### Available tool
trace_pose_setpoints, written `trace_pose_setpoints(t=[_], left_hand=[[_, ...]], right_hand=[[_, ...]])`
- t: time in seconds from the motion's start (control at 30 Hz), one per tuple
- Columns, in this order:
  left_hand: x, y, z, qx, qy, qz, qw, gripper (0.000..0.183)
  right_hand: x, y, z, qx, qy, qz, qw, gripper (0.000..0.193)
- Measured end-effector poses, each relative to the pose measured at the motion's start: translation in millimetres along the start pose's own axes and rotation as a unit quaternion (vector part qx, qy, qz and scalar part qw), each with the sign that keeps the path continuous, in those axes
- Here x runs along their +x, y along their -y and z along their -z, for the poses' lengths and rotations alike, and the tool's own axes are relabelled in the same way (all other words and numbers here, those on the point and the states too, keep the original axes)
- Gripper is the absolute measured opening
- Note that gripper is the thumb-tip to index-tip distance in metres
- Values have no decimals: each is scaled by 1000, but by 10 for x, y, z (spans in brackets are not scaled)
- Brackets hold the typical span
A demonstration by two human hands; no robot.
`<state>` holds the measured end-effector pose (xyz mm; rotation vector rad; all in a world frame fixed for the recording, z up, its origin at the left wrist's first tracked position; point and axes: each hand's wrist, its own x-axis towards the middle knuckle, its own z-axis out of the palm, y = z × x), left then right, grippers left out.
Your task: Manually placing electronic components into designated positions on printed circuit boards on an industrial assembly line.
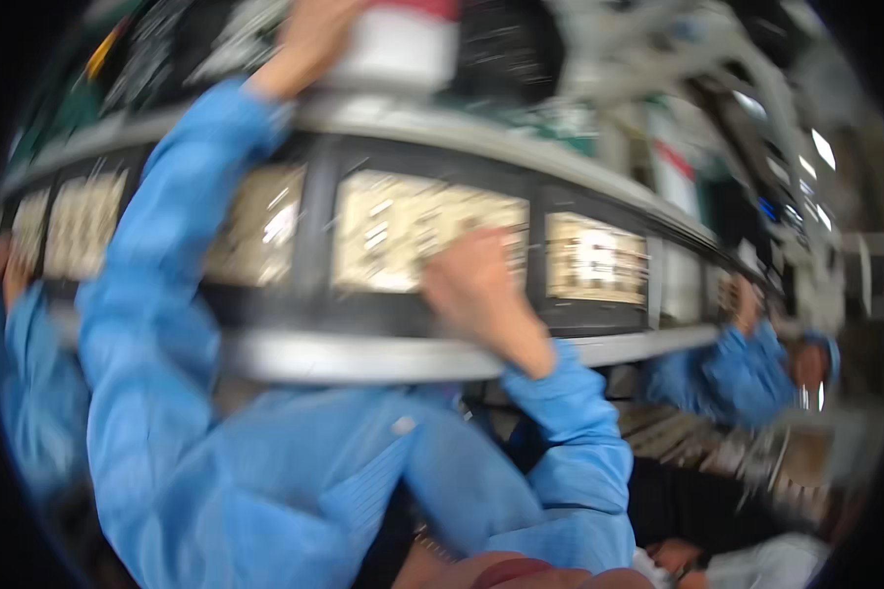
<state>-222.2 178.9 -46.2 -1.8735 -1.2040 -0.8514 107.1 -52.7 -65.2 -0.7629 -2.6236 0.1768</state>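
Note:
A pale cream board [378, 231] with rows of small parts sits in a dark frame [314, 231] on the line in front of me. Over that board's right part is my right hand [476, 285], its fingers curled together; whatever they may hold is hidden. My left hand [314, 39] is stretched far forward, beside a white box [398, 44] with a red top. Its fingers are blurred and partly cut off by the picture's top edge, so I cannot tell whether it touches the box.
More cream boards lie along the line, one [596, 257] to the right and another [83, 226] to the left. A metal rail [363, 358] runs along the near side. Blue-sleeved co-workers' hands [746, 304] reach in at the right, with another [15, 270] at the far left.

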Motion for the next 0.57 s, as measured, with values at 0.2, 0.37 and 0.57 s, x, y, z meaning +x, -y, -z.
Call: trace_pose_setpoints(t=[0.2,0.37,0.57], left_hand=[[-1473,1780,693,108,137,73,982,47],[490,-285,299,39,82,98,991,16],[1223,-724,-97,13,80,42,996,26]], right_hand=[[1064,523,-359,52,24,92,994,17],[-41,-350,1204,-48,76,42,995,14],[-501,-651,1404,-49,-33,-32,998,15]])
